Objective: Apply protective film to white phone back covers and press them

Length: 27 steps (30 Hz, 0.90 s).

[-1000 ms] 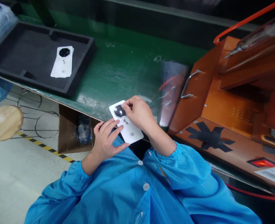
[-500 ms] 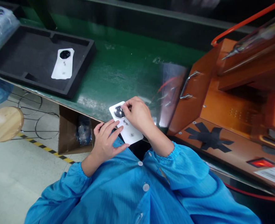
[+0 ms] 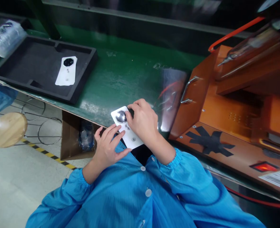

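Observation:
A white phone back cover [image 3: 133,140] with a big dark, shiny camera area [image 3: 121,117] lies tilted at the bench's front edge. My left hand [image 3: 107,145] holds it from the left, fingertips on its long side and thumb by the lower corner. On the other side, my right hand [image 3: 143,118] is closed, its thumb and forefinger pinched at the right rim of the camera area. Whatever is between those fingertips is hidden or too small to make out. Part of the cover is behind my right hand.
A black foam tray [image 3: 82,76] at left bears a small stack of white phone back covers [image 3: 67,74]. Wrapped items [image 3: 6,36] lie beyond it. A clear plastic sheet [image 3: 172,95] is near an orange machine [image 3: 201,104]. Below are a cardboard box [image 3: 68,136] and a stool [image 3: 9,129].
My right hand has shifted slightly, its thumb and forefinger now at the camera area's right rim. My left hand keeps its place on the cover. The view has tilted a little.

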Available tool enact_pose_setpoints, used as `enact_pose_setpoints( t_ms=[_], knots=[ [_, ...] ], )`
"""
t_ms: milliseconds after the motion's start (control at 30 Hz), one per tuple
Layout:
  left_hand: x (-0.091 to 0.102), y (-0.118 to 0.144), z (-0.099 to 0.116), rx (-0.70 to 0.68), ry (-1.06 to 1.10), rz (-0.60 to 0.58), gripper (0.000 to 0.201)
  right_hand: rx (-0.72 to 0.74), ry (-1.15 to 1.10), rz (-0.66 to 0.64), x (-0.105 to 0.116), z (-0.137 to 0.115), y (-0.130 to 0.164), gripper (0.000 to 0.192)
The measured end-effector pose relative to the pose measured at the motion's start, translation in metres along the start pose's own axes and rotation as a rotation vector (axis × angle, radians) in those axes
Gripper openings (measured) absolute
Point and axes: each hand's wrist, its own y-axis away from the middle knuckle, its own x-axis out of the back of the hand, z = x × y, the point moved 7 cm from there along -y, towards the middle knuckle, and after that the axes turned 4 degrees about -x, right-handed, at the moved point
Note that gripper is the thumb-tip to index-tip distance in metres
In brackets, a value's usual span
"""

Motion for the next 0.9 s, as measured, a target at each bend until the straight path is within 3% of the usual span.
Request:
enact_pose_setpoints(
  t_ms=[100,167,267,333,467,600,667,733,800,900],
  knots=[
    [-0.001,0.001,-0.001,-0.011,0.005,-0.023,0.066,0.127,0.013,0.019,0.019,-0.004,0.022,0.029],
    [-0.001,0.001,-0.002,-0.037,-0.005,-0.051,0.069,0.28,0.019,-0.048,0.027,-0.01,0.047,0.038],
    [0.004,-0.002,-0.005,-0.086,-0.061,-0.027,0.038,0.44,0.06,-0.18,0.029,-0.015,0.088,0.043],
    [0.012,-0.007,-0.009,-0.132,-0.098,0.057,0.022,0.485,0.085,-0.177,0.028,-0.018,0.106,0.039],
    [0.023,-0.022,-0.013,-0.24,-0.026,0.178,0.024,0.501,0.136,0.052,0.034,-0.016,0.107,0.026],
    [0.038,-0.044,-0.009,-0.233,0.168,0.172,0.035,0.565,0.074,0.47,0.074,-0.001,0.12,0.022],
    [0.051,-0.056,0.004,-0.323,0.203,0.19,0.042,0.577,-0.024,0.613,0.098,0.013,0.137,0.024],
    [0.061,-0.074,0.018,-0.383,0.258,0.2,0.042,0.555,-0.155,0.675,0.124,0.032,0.157,0.025],
    [0.065,-0.1,0.029,-0.329,0.356,0.188,0.032,0.522,-0.248,0.688,0.151,0.051,0.179,0.025],
    [0.049,-0.144,0.057,-0.202,0.475,0.067,0.013,0.433,-0.226,0.738,0.188,0.077,0.218,0.021]
  ],
)
